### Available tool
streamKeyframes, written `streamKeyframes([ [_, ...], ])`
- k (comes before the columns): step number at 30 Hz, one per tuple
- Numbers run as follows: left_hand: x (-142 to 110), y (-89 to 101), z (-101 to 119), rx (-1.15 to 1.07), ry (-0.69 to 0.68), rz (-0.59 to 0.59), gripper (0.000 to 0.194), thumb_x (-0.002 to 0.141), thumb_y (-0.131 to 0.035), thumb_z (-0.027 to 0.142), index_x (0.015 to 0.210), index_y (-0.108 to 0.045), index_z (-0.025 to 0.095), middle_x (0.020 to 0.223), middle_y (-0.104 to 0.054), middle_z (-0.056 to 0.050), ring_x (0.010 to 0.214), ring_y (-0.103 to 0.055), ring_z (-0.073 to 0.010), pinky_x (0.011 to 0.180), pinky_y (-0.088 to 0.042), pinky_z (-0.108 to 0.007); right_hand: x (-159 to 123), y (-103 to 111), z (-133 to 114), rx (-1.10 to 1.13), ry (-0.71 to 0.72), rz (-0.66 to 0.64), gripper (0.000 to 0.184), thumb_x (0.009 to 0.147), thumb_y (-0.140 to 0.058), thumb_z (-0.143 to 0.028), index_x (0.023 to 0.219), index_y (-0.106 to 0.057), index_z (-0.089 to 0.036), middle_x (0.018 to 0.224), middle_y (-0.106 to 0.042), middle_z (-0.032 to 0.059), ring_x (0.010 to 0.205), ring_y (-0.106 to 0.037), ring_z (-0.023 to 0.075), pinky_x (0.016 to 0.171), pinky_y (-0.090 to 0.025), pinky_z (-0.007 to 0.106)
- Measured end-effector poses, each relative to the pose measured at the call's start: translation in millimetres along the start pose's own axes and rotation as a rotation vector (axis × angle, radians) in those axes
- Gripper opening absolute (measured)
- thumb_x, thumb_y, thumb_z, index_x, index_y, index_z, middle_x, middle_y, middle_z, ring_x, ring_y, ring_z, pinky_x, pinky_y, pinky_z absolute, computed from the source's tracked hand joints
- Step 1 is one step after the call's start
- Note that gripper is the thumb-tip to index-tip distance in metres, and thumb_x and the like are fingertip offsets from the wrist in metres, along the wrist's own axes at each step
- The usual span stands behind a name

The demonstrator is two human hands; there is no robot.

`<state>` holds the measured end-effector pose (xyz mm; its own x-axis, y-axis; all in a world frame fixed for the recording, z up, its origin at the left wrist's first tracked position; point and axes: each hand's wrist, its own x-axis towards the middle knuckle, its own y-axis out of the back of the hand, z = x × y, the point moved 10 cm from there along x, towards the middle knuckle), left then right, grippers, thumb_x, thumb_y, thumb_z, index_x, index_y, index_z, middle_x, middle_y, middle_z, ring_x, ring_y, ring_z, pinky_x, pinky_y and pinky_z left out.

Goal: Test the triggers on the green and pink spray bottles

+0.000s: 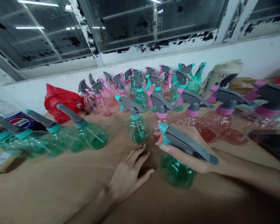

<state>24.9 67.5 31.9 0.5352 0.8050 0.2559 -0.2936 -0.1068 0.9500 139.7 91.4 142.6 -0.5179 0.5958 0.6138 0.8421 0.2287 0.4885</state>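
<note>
My right hand (193, 152) is wrapped round the neck of a green spray bottle (177, 171) with a grey and teal trigger head. The bottle is in front of me, right of the middle, its nozzle pointing to the upper left. My left hand (129, 172) lies on the brown tabletop (60, 186) to the left of that bottle, fingers stretched out and holding nothing. Just beyond its fingertips stands another green spray bottle (138, 129). A pink spray bottle (162, 116) is beside that one, partly hidden by my right hand and the held bottle.
More pink spray bottles (216, 124) line the right side. Several green ones (92, 135) stand at left, near a Pepsi-labelled bottle (21, 119). A crowd of bottles fills the back by a red plastic bag (60, 101) and a cream cup (225, 76). A dark flat object (273, 146) lies right.
</note>
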Motion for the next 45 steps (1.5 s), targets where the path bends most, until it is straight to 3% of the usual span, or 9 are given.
streamKeyframes([
  [5,-1,-4.8,-3,0.037,0.022,-0.033,0.047,0.087,-0.059,0.034,0.129,-0.047,0.017,0.134,-0.049,-0.014,0.121,-0.049,-0.0299,0.095,-0.045,-0.047,-3,-1,10,0.015,-0.055,-0.008,0.012,0.083,-0.057,-0.031,0.09,-0.058,-0.022,0.076,-0.058,0.0023,0.073,-0.058,0.0182,0.078,-0.048,0.036],
  [8,0,-5.4,-3,0.043,0.024,-0.034,0.047,0.087,-0.059,0.034,0.129,-0.047,0.017,0.139,-0.045,-0.014,0.124,-0.045,-0.0304,0.098,-0.043,-0.047,-5,-6,13,0.086,-0.085,-0.052,0.02,0.083,-0.058,-0.03,0.102,-0.059,-0.024,0.093,-0.064,0.0041,0.087,-0.061,0.0195,0.086,-0.048,0.036],
  [10,0,-5.3,-3,0.042,0.022,-0.031,0.046,0.087,-0.059,0.034,0.129,-0.048,0.017,0.139,-0.044,-0.014,0.126,-0.044,-0.0303,0.099,-0.042,-0.047,-6,-8,15,0.117,-0.107,-0.078,0.024,0.084,-0.058,-0.03,0.107,-0.058,-0.026,0.1,-0.064,0.0044,0.093,-0.061,0.0199,0.087,-0.049,0.036],
  [19,-1,-4.6,-2,0.048,0.011,-0.013,0.045,0.088,-0.057,0.036,0.129,-0.048,0.017,0.138,-0.046,-0.014,0.125,-0.045,-0.0306,0.098,-0.043,-0.049,-6,-9,16,0.09,-0.146,-0.088,0.018,0.084,-0.057,-0.033,0.1,-0.059,-0.024,0.089,-0.062,0.0031,0.082,-0.06,0.0183,0.083,-0.05,0.035],
  [27,1,-3.4,1,0.038,0.011,-0.054,0.043,0.091,-0.053,0.039,0.128,-0.05,0.016,0.137,-0.047,-0.014,0.126,-0.044,-0.0304,0.099,-0.042,-0.049,-7,-8,18,0.156,-0.169,-0.046,0.023,0.083,-0.06,-0.027,0.105,-0.06,-0.024,0.099,-0.065,0.0038,0.089,-0.062,0.0183,0.093,-0.046,0.036],
  [37,-1,-2.3,2,0.028,-0.001,-0.051,0.043,0.096,-0.041,0.044,0.13,-0.047,0.018,0.133,-0.051,-0.013,0.127,-0.042,-0.0293,0.1,-0.04,-0.049,-6,-2,10,0.056,-0.093,0.004,0.014,0.086,-0.055,-0.024,0.098,-0.061,-0.023,0.094,-0.069,0.0032,0.092,-0.065,0.0196,0.079,-0.052,0.034],
  [45,-1,-3.9,2,0.051,-0.025,-0.047,0.047,0.097,-0.037,0.046,0.13,-0.048,0.014,0.132,-0.051,-0.016,0.127,-0.042,-0.0303,0.099,-0.041,-0.049,-8,1,8,0.071,-0.063,0.033,0.007,0.085,-0.056,-0.029,0.087,-0.06,-0.022,0.081,-0.067,0.0014,0.079,-0.065,0.0165,0.068,-0.052,0.03],
])
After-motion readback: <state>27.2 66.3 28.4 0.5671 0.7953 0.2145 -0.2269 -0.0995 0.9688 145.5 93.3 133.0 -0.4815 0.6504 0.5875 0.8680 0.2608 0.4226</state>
